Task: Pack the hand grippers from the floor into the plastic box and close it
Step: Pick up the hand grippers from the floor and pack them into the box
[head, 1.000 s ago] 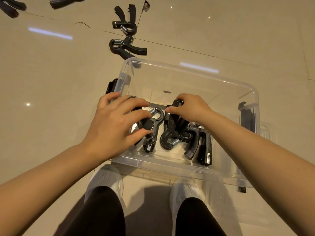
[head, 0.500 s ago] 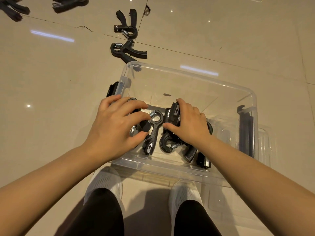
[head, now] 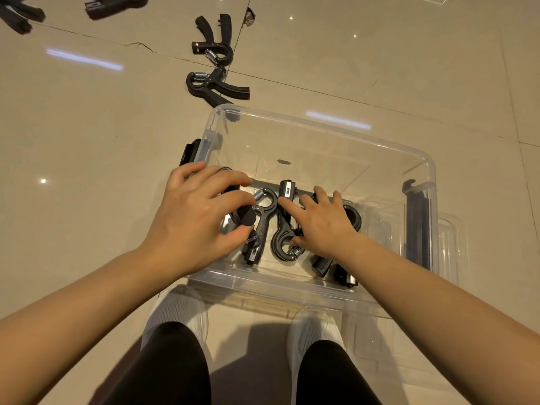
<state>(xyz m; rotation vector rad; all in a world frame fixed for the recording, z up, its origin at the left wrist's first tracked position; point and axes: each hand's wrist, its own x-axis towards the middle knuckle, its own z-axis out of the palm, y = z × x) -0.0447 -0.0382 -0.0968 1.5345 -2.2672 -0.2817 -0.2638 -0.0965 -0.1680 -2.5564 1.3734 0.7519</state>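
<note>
A clear plastic box (head: 324,119) stands open on the tiled floor in front of my feet. Several black hand grippers with steel springs lie side by side on its bottom. My left hand (head: 190,220) reaches over the box's left end, its fingers and thumb curled round the leftmost hand gripper (head: 247,219). My right hand (head: 324,226) lies flat over the middle grippers, fingers spread, its index fingertip on one hand gripper (head: 282,229). Two more grippers, a far one (head: 213,39) and a near one (head: 214,86), lie on the floor just beyond the box.
More black grippers lie at the top left, one (head: 17,16) at the edge and another (head: 114,2) beside it. Black latches hang on the box's left end (head: 190,150) and right end (head: 418,226). A clear lid (head: 451,258) pokes out at the box's right. My white shoes (head: 178,314) touch the near wall.
My right hand has sunk lower into the box with its gripper and now lies spread flat on top of the pile. My left hand has hardly moved.
</note>
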